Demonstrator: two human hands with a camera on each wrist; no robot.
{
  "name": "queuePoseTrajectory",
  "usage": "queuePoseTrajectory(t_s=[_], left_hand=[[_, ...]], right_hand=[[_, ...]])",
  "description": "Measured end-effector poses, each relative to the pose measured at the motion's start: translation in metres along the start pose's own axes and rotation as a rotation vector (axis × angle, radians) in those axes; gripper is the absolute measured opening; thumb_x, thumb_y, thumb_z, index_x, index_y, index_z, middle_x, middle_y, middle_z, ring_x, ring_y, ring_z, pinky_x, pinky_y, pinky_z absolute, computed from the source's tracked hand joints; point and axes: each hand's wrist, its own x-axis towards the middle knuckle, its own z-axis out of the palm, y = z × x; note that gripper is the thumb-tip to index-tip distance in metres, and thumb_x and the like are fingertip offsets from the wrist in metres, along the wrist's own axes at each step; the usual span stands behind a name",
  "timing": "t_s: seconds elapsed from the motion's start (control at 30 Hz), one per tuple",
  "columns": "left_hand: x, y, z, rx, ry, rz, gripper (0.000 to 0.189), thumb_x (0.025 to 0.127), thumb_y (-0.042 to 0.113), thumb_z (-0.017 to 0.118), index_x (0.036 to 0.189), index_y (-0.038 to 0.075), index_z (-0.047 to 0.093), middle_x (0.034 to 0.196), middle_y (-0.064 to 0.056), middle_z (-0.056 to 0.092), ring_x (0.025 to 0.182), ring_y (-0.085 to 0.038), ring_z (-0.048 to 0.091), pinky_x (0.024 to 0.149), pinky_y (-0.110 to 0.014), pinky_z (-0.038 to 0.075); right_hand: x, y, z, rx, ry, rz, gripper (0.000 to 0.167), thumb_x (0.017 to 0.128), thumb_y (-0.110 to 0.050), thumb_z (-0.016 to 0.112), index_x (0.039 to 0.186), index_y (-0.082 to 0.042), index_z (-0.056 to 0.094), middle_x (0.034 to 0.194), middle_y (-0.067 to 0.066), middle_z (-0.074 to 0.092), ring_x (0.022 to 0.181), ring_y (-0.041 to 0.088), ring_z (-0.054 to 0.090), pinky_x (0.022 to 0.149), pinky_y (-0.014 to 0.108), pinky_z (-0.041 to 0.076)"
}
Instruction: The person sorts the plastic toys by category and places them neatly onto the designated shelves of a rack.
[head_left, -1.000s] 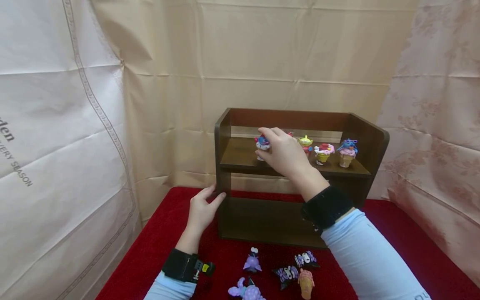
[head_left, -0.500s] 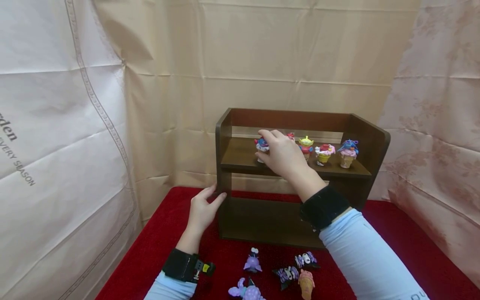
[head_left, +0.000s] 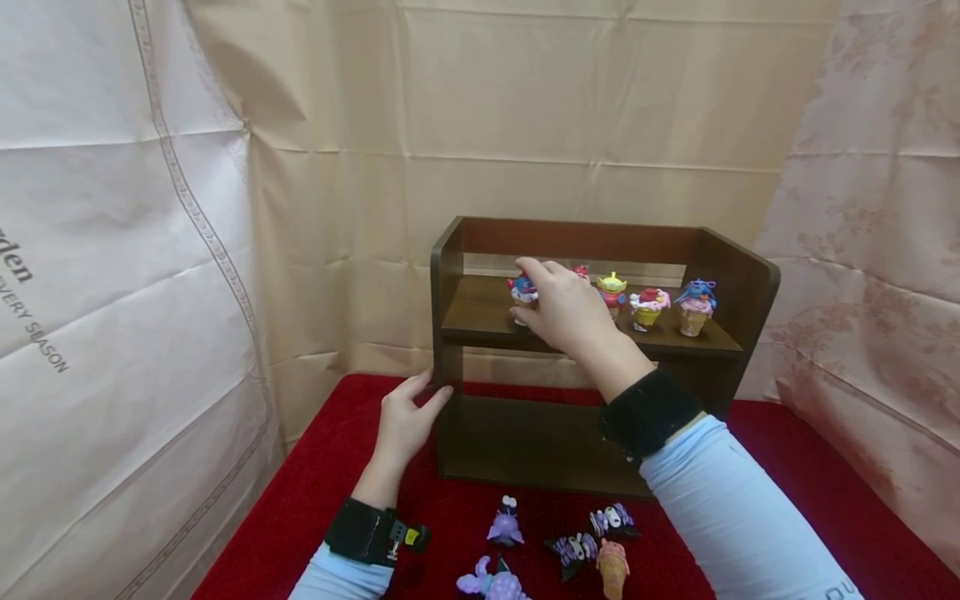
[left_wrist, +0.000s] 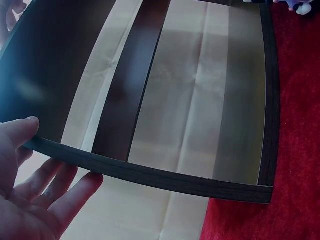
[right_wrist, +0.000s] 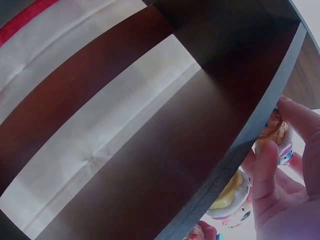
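A two-tier dark brown shelf [head_left: 577, 237] stands on a red cloth. At its left side panel, my left hand [head_left: 403, 418] holds the edge, thumb at the inner side and fingers outside in the left wrist view. My right hand [head_left: 573, 310] pinches a small ice-cream-cone figurine [head_left: 521, 288] with a blue, white and red top, at the left end of the upper board. To its right stand a green-headed figurine [head_left: 612, 284], a pink-and-white one in a yellow cone [head_left: 648, 309] and a blue-topped cone figurine [head_left: 696, 307]. A red-topped figurine [head_left: 581, 272] is mostly hidden behind my right hand.
Several figurines lie on the red cloth [head_left: 300, 500] before the shelf: a purple one [head_left: 506, 523], a larger lilac one [head_left: 495, 581], two purple-and-black ones [head_left: 573, 550] and a pink-topped cone [head_left: 612, 569]. Beige cloth [head_left: 525, 100] hangs behind the shelf.
My right hand has shifted very slightly down and left, and the pinched figurine sits a touch lower and further left. The left hand keeps its place on the shelf.
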Motion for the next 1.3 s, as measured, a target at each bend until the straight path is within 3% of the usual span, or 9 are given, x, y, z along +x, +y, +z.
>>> queuePoseTrajectory(t_s=[0.33, 0.53, 0.73, 0.93, 1.1, 1.3], left_hand=[[0.000, 0.000, -0.001, 0.017, 0.005, 0.011, 0.041, 0.095, 0.016, 0.074, 0.135, 0.010, 0.067, 0.129, -0.009, 0.069, 0.115, -0.026, 0.067, 0.091, -0.046, 0.057], [0.000, -0.002, -0.001, 0.016, 0.010, 0.011, 0.041, 0.095, 0.016, 0.075, 0.135, 0.011, 0.068, 0.128, -0.009, 0.069, 0.115, -0.025, 0.067, 0.091, -0.045, 0.057], [0.000, -0.002, 0.000, 0.008, 0.011, 0.013, 0.041, 0.095, 0.016, 0.075, 0.135, 0.011, 0.068, 0.128, -0.009, 0.069, 0.115, -0.025, 0.066, 0.092, -0.047, 0.057], [0.001, -0.002, 0.000, -0.007, 0.005, 0.011, 0.040, 0.095, 0.016, 0.075, 0.134, 0.010, 0.068, 0.129, -0.010, 0.069, 0.115, -0.027, 0.067, 0.092, -0.050, 0.056], [0.001, -0.003, 0.000, 0.001, -0.001, 0.007, 0.041, 0.096, 0.017, 0.074, 0.135, 0.010, 0.068, 0.130, -0.009, 0.068, 0.116, -0.026, 0.066, 0.092, -0.045, 0.057], [0.001, -0.002, 0.001, 0.002, -0.003, 0.008, 0.042, 0.096, 0.017, 0.074, 0.136, 0.010, 0.067, 0.131, -0.010, 0.068, 0.117, -0.025, 0.066, 0.094, -0.045, 0.056]], right_hand=[[0.000, -0.001, -0.004, 0.012, -0.025, 0.024, 0.075, 0.086, -0.028, 0.085, 0.147, -0.009, 0.045, 0.134, 0.020, 0.062, 0.108, 0.035, 0.068, 0.089, 0.051, 0.057], [0.001, -0.002, -0.007, 0.023, 0.003, 0.027, 0.078, 0.085, -0.031, 0.085, 0.148, -0.011, 0.044, 0.137, 0.017, 0.060, 0.113, 0.035, 0.066, 0.091, 0.052, 0.056], [0.004, -0.001, -0.013, 0.025, 0.070, -0.020, 0.071, 0.087, -0.033, 0.083, 0.146, -0.009, 0.050, 0.139, 0.016, 0.059, 0.105, 0.032, 0.068, 0.089, 0.048, 0.058], [0.007, 0.002, -0.024, 0.030, 0.062, -0.051, 0.059, 0.092, -0.029, 0.077, 0.143, -0.010, 0.056, 0.140, 0.014, 0.059, 0.116, 0.032, 0.064, 0.092, 0.048, 0.056], [0.009, 0.003, -0.034, -0.067, 0.028, -0.082, 0.054, 0.093, -0.030, 0.074, 0.142, -0.014, 0.059, 0.141, 0.010, 0.060, 0.122, 0.030, 0.060, 0.086, 0.048, 0.058], [0.011, 0.006, -0.038, -0.145, -0.026, -0.132, 0.051, 0.091, -0.031, 0.075, 0.138, -0.018, 0.063, 0.138, 0.006, 0.063, 0.132, 0.026, 0.051, 0.090, 0.048, 0.056]])
